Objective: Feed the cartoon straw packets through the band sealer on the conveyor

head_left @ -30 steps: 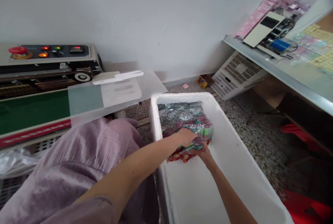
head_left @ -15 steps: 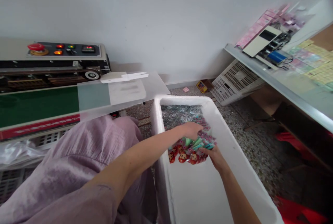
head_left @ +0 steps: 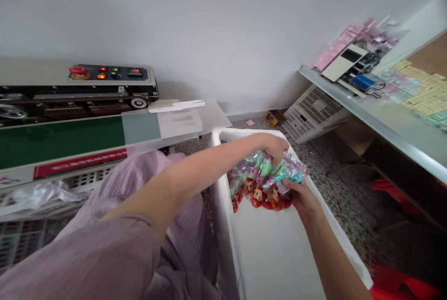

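Note:
A bunch of clear plastic packets (head_left: 267,170) with pink, green and teal stick-like parts and red-haired character heads lies between my hands. It is at the far part of a white foam box (head_left: 268,244). My left hand (head_left: 272,144) is closed over the top of the bunch from the far side, its fingertips partly hidden. From the right, my right hand (head_left: 302,193) grips the packets, thumb on top and the other fingers underneath. The heads point toward me. My left forearm covers the far end of the box.
On the left stands a machine (head_left: 115,74) with a red button, lit switches and a green belt (head_left: 70,144). A white crate (head_left: 314,109) sits under the table (head_left: 377,118) at right, which bears a small device (head_left: 352,67) and stacked packets. Something red (head_left: 401,286) is at lower right.
Both hands have risen with the bunch of packets, drawing it up and slightly right. The camera view has shifted a little to the left.

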Demonstrator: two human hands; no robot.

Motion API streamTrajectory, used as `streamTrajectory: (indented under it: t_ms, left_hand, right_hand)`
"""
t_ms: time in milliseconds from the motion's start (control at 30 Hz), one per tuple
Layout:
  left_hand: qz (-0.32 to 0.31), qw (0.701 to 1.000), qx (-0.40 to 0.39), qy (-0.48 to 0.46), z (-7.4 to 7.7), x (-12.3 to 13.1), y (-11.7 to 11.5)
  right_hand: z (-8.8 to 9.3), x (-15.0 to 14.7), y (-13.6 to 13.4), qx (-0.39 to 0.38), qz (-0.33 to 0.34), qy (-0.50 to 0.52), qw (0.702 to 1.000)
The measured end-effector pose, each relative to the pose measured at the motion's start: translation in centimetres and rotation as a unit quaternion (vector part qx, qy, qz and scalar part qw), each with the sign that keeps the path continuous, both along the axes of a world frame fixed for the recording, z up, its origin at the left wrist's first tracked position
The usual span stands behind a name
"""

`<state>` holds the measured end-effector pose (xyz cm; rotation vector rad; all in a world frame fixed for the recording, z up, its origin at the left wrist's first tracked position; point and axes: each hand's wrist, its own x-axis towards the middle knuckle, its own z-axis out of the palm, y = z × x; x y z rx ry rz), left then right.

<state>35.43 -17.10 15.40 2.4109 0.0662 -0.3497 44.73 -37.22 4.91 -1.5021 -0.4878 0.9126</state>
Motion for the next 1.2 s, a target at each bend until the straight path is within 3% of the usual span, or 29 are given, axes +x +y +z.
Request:
streamTrajectory:
  t_ms: [133,200,267,367,467,533,600,700,767,967,1067,1200]
  left_hand:
    - [0.041,0.998,-0.032,0.021,4.5,-2.2,3.2]
    - [0.085,0.991,-0.103,0.024,5.7,-4.9,4.8]
    - [0.126,0.973,-0.191,0.008,5.8,-9.0,5.9]
    - [0.215,0.927,-0.305,-0.045,4.1,-16.8,5.5]
    - [0.318,0.911,-0.257,-0.055,0.8,-24.1,3.0]
    - [0.357,0.896,-0.250,-0.083,-1.4,-27.5,1.2]
    - [0.388,0.855,-0.312,-0.143,-3.3,-29.9,0.2]
    - [0.423,0.771,-0.415,-0.235,-5.0,-32.2,0.9]
    - [0.435,0.734,-0.450,-0.264,-5.7,-33.4,2.4]
    - [0.548,0.655,-0.373,-0.361,-7.1,-35.5,7.7]
    - [0.558,0.636,-0.391,-0.362,-8.2,-36.4,10.0]
    - [0.552,0.624,-0.445,-0.330,-9.3,-37.3,12.2]
  right_hand:
    - [2.9,-3.1,3.6,0.071,-0.025,0.007,0.997]
    - [3.8,-5.4,4.9,0.086,-0.029,0.021,0.996]
    - [4.1,-8.1,5.7,0.087,-0.018,0.041,0.995]
    - [3.6,-12.3,6.4,0.089,0.014,0.093,0.992]
    - [2.7,-16.1,7.7,0.078,0.043,0.153,0.984]
    - [2.3,-18.2,9.1,0.066,0.073,0.173,0.980]
    - [2.3,-20.0,11.2,0.067,0.114,0.175,0.976]
    - [2.9,-22.3,14.9,0.088,0.173,0.137,0.971]
    - [3.5,-23.7,17.6,0.100,0.203,0.088,0.970]
    - [5.1,-27.2,25.6,0.123,0.285,-0.030,0.950]
    - [5.3,-27.5,28.1,0.123,0.323,-0.054,0.937]
    - [5.2,-26.2,30.0,0.095,0.425,-0.059,0.898]
